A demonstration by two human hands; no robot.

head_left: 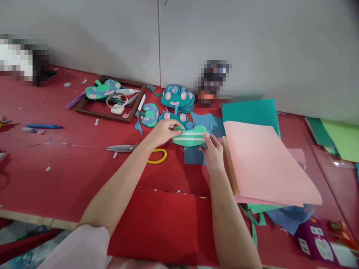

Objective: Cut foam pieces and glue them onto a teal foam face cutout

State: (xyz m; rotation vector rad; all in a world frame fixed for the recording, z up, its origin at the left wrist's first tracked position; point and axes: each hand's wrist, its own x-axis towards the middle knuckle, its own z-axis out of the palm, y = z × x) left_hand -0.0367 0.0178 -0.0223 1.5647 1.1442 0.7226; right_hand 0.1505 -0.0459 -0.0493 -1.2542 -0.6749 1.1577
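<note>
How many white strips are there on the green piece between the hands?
2: an upper strip and a lower strip, both along the green piece, between the left hand and right hand. The hands may hide more.

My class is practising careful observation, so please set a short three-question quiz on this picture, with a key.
1. Multiple choice: what do the left hand and right hand hold between them?
a) a blue pen
b) a green cutout with white strips
c) a wooden frame

2. True or false: the scissors lie on the red table, held by neither hand.

3. Fill in: the top sheet of the large stack at the person's right is ____.

Key: 1 b; 2 true; 3 pink.
</note>
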